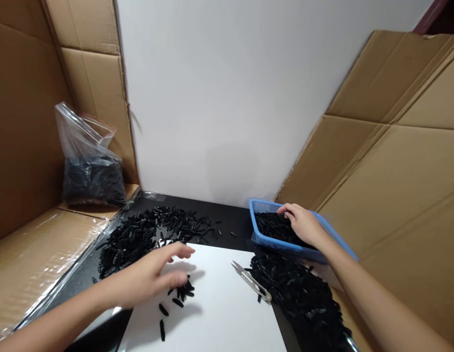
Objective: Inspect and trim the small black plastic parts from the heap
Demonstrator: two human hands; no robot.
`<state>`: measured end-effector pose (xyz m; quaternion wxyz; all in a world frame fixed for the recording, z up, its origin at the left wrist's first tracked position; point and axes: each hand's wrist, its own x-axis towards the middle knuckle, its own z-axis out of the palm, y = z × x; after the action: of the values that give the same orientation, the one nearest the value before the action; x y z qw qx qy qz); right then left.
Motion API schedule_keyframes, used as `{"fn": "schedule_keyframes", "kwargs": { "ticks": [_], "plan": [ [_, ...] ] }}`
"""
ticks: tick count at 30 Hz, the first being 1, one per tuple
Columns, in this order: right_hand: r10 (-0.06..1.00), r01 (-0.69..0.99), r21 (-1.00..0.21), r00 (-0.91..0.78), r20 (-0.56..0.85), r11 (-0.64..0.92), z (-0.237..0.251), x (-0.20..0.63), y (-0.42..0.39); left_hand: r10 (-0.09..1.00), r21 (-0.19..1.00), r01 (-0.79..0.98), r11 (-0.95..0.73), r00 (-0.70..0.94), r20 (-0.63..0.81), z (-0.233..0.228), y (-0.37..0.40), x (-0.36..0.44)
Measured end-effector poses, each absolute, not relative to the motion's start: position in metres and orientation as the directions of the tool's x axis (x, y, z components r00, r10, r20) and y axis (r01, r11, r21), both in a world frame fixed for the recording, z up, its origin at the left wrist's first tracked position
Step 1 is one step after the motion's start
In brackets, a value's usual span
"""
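Note:
My left hand hovers palm down over a white sheet, fingers spread above a small cluster of black plastic pieces; whether it holds any is hidden. My right hand reaches into a blue plastic basket and rests on the black pieces inside it. A large pile of the same black pieces lies behind my left hand. Another heap lies in front of the basket. Small thread snips lie on the sheet's right edge.
A clear plastic bag of black pieces stands at the back left on cardboard. Cardboard panels lean on the right and left. A white wall is straight ahead. The table top is black.

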<state>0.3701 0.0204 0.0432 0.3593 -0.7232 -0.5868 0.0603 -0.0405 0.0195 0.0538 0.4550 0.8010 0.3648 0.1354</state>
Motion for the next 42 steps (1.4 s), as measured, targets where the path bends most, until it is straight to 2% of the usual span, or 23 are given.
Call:
{"fn": "schedule_keyframes", "kwargs": {
  "ticks": [2,4,6,8,13,16,18,20,21,23,24,26,29,32,33,35,37,39,42],
  "plan": [
    [0.890,0.783,-0.620,0.315,0.330,-0.047,0.036,0.373,0.025,0.550,0.689,0.440,-0.576,0.832,-0.072,0.050,0.009,-0.056],
    [0.894,0.752,-0.658,0.322,0.311,-0.042,0.032,0.375,0.026,0.419,0.530,0.373,-0.761,0.907,-0.038,0.040,0.003,-0.067],
    [0.900,0.720,-0.693,0.326,0.288,-0.039,0.031,0.375,0.025,0.376,0.403,0.343,-0.848,0.927,0.003,0.029,0.003,-0.068],
    [0.905,0.698,-0.716,0.324,0.277,-0.031,0.033,0.375,0.024,0.368,0.315,0.330,-0.890,0.927,0.068,0.019,0.009,-0.062],
    [0.915,0.698,-0.716,0.274,0.297,0.023,0.043,0.370,0.025,0.251,0.134,0.222,-0.966,0.933,0.258,0.007,0.024,-0.033],
    [0.904,0.711,-0.702,0.269,0.332,0.045,0.046,0.356,0.022,0.204,-0.028,0.213,-0.977,0.960,0.194,0.000,0.028,-0.019],
    [0.900,0.711,-0.700,0.253,0.354,0.075,0.045,0.334,0.016,0.235,-0.089,0.248,-0.965,0.963,0.133,-0.004,0.030,-0.012],
    [0.916,0.681,-0.717,0.179,0.360,0.149,0.042,0.303,0.007,0.364,-0.010,0.366,-0.930,0.927,0.093,-0.006,0.031,-0.005],
    [0.922,0.650,-0.735,0.135,0.363,0.194,0.039,0.285,0.002,0.434,0.114,0.424,-0.899,0.897,0.083,-0.007,0.032,-0.002],
    [0.945,0.568,-0.785,0.038,0.324,0.246,0.030,0.248,-0.008,0.602,0.456,0.509,-0.730,0.795,0.076,-0.006,0.036,0.004],
    [0.956,0.518,-0.819,0.007,0.294,0.248,0.024,0.230,-0.013,0.644,0.530,0.518,-0.672,0.762,0.072,-0.005,0.038,0.005],
    [0.976,0.381,-0.900,-0.035,0.215,0.212,0.012,0.198,-0.020,0.718,0.634,0.524,-0.569,0.692,0.073,-0.001,0.042,0.007],
    [0.991,0.175,-0.977,-0.076,0.106,0.118,-0.005,0.167,-0.024,0.794,0.727,0.514,-0.456,0.603,0.072,0.006,0.044,0.006],
    [0.991,0.035,-0.992,-0.067,0.120,0.122,-0.013,0.152,-0.021,0.832,0.864,0.426,-0.268,0.555,-0.016,0.011,0.035,0.005],
    [0.990,0.015,-0.991,-0.048,0.133,0.134,-0.013,0.150,-0.020,0.833,0.936,0.330,-0.118,0.546,-0.088,0.012,0.031,0.005],
    [0.989,0.023,-0.989,-0.006,0.148,0.148,-0.014,0.148,-0.018,0.795,0.975,0.145,0.166,0.565,-0.220,0.013,0.023,0.004],
    [0.988,0.055,-0.987,0.010,0.152,0.152,-0.015,0.148,-0.015,0.759,0.928,0.033,0.371,0.566,-0.323,0.012,0.017,0.005],
    [0.987,0.073,-0.985,0.005,0.159,0.158,-0.017,0.150,-0.012,0.740,0.876,-0.030,0.482,0.549,-0.389,0.009,0.015,0.006],
    [0.988,0.054,-0.987,0.013,0.155,0.154,-0.019,0.152,-0.007,0.747,0.857,-0.095,0.507,0.545,-0.381,0.006,0.016,0.009]
  ]
}}
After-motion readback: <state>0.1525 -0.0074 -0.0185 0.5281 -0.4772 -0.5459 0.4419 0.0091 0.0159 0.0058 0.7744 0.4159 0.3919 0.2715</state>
